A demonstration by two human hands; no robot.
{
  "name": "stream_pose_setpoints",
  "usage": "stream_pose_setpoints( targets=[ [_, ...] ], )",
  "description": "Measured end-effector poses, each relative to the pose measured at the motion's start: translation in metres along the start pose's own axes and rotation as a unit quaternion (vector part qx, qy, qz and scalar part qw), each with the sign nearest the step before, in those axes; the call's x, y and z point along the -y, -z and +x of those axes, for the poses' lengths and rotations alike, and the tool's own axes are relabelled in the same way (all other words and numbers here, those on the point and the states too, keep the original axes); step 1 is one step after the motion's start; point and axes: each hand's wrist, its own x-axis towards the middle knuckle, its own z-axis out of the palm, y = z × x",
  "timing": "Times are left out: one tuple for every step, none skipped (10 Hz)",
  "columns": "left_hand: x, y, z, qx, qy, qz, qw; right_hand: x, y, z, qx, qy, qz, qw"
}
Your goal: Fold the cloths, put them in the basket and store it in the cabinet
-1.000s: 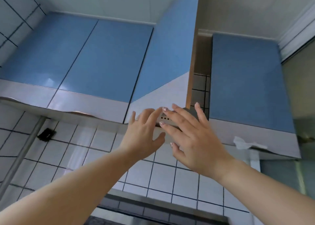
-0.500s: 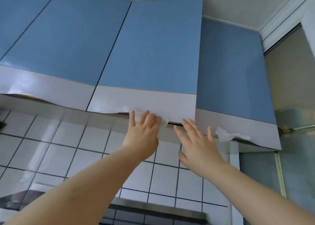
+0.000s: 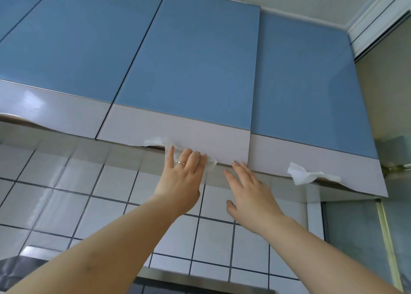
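Note:
The blue overhead cabinet door [image 3: 189,66] with a pale lower band lies almost flush with its neighbours. My left hand [image 3: 181,178] presses flat against the door's bottom edge, its fingers over a white tissue [image 3: 155,142] wedged there. My right hand [image 3: 249,189] is beside it, fingers straight, the tips touching the door's lower right corner. The basket and the cloths are out of sight behind the doors.
More blue cabinet doors flank it on the left [image 3: 73,48] and right [image 3: 304,86]; the right one has another white tissue [image 3: 300,175] stuck under its edge. White wall tiles [image 3: 89,193] lie below, a steel hood edge [image 3: 200,284] at the bottom, a glass sliding door frame [image 3: 382,215] at right.
The cabinet door swung from wide open to nearly closed. Both hands followed its bottom edge and now press on it; the view tilted up toward the doors.

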Motion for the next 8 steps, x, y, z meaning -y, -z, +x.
stream_pose_setpoints(
  targets=[
    [0.000, -0.005, 0.000, -0.004, 0.002, -0.002, 1.000, -0.002, -0.003, 0.002, -0.005, 0.005, 0.022, 1.000],
    [-0.001, -0.011, 0.000, -0.016, 0.003, -0.005, 1.000, -0.002, -0.005, 0.002, -0.006, 0.007, 0.023, 1.000],
    [-0.001, -0.012, 0.000, -0.010, 0.006, 0.000, 1.000, -0.002, -0.007, 0.003, -0.009, 0.007, 0.020, 1.000],
    [0.000, -0.015, 0.000, -0.021, 0.011, 0.002, 1.000, -0.003, -0.008, 0.005, -0.007, 0.004, 0.026, 1.000],
    [-0.002, -0.014, 0.002, -0.022, 0.015, 0.001, 1.000, -0.004, -0.008, 0.008, -0.011, 0.006, 0.038, 0.999],
    [-0.003, -0.011, 0.001, -0.007, 0.023, -0.002, 1.000, -0.006, -0.007, 0.007, -0.002, 0.006, 0.046, 0.999],
    [-0.001, 0.003, 0.004, 0.031, 0.019, -0.005, 0.999, -0.007, -0.005, 0.009, -0.001, 0.010, 0.079, 0.997],
    [0.000, 0.019, 0.009, 0.119, 0.066, -0.093, 0.986, -0.013, 0.002, 0.011, -0.022, 0.009, 0.121, 0.992]
  ],
)
